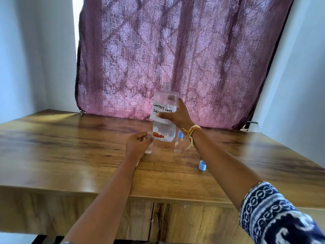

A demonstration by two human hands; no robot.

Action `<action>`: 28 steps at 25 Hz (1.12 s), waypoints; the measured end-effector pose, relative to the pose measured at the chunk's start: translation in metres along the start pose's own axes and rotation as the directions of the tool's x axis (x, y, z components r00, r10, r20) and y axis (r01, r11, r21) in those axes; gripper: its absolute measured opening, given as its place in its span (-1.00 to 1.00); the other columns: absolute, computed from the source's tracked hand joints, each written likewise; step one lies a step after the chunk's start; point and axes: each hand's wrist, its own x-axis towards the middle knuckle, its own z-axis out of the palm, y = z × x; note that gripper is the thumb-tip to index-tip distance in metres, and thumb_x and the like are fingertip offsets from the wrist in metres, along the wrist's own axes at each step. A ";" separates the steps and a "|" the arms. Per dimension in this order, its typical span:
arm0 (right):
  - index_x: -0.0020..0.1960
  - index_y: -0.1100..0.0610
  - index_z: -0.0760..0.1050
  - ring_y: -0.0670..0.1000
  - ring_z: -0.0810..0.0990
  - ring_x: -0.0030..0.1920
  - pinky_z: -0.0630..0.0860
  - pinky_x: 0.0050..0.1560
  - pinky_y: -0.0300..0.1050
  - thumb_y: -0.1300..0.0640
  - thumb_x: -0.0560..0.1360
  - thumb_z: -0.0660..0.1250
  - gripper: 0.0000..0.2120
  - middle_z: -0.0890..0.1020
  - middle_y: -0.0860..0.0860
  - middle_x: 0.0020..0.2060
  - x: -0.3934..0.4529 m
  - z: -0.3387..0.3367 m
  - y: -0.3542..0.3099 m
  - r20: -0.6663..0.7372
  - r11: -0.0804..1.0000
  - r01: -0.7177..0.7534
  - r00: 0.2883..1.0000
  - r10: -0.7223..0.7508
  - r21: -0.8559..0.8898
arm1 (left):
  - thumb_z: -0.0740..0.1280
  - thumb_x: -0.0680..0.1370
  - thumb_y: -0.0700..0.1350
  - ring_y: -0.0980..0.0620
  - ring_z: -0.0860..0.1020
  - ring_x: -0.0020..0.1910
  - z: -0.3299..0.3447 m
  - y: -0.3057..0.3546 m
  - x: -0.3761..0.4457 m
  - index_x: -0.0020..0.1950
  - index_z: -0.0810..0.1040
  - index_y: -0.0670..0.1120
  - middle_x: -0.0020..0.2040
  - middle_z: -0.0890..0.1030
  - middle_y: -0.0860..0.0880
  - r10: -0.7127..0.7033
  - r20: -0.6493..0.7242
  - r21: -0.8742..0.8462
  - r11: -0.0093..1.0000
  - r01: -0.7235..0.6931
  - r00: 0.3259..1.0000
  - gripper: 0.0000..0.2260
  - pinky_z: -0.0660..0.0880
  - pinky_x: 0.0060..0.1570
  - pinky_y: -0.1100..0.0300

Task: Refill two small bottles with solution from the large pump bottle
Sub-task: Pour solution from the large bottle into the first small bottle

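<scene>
Your right hand (175, 115) grips the big bottle (164, 113) at mid-height, in the centre of the frame. The thumb lies across the front of its white handwritten label, and the fingers wrap round the right side and back. The bottle stands about upright, its neck bare and uncapped at the top. Its base sits at the level of your left hand (138, 144), apparently lifted just clear of the table (70, 155), though contact is hard to judge from this angle.

Your left hand is curled round a small clear bottle (149, 147), just left of and below the big bottle's base. The small bottle stands upright on the table; its mouth is blurred behind your fingers, so whether it is capped is uncertain.

A second small bottle (178, 143), with a blue cap on, stands just right of the big bottle's base, partly behind your right wrist. A loose blue cap (202, 165) lies on the table, lower right of centre, well apart from both hands.

A purple patterned curtain (175, 50) fills the upper frame.
</scene>
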 end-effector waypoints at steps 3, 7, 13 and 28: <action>0.33 0.20 0.40 0.14 0.57 0.20 0.55 0.20 0.08 0.26 0.21 0.63 -0.25 0.55 0.15 0.23 0.012 0.011 0.012 0.007 0.997 -0.063 0.998 0.063 -0.053 | 0.54 0.38 -0.19 0.01 0.62 -0.17 0.000 -0.002 0.004 0.06 0.67 -0.19 -0.14 0.69 -0.09 -0.024 -0.086 0.026 0.999 0.026 0.996 -0.73 0.57 -0.07 0.10; 0.28 0.21 0.42 0.12 0.59 0.15 0.58 0.13 0.03 0.30 0.21 0.62 -0.30 0.58 0.15 0.21 0.017 0.022 0.027 0.058 0.988 -0.138 0.988 0.142 -0.076 | 0.53 0.39 -0.17 0.05 0.59 -0.23 0.003 -0.004 0.006 0.04 0.69 -0.17 -0.20 0.69 -0.05 0.003 -0.102 0.085 0.996 0.006 0.995 -0.76 0.53 -0.12 0.15; -0.12 0.13 0.48 -0.03 0.67 -0.21 0.65 -0.26 -0.12 0.45 0.23 0.55 -0.61 0.67 0.12 -0.05 0.015 0.040 0.040 0.140 0.957 -0.285 0.951 0.275 0.052 | 0.51 0.42 -0.19 0.17 0.59 -0.28 0.003 -0.003 0.009 0.14 0.65 -0.17 -0.16 0.68 -0.02 0.023 -0.124 0.108 0.994 -0.009 0.992 -0.69 0.45 -0.33 0.38; 0.32 0.30 0.39 0.05 0.55 0.06 0.50 -0.05 -0.23 0.19 0.30 0.57 -0.34 0.56 0.13 0.04 -0.030 -0.037 -0.002 0.063 0.935 -0.114 0.988 0.143 -0.336 | 0.50 0.41 -0.26 -0.07 0.63 -0.10 0.019 0.003 -0.018 0.02 0.66 -0.17 -0.06 0.69 -0.19 0.065 0.093 0.009 0.998 -0.066 0.994 -0.80 0.57 -0.05 0.10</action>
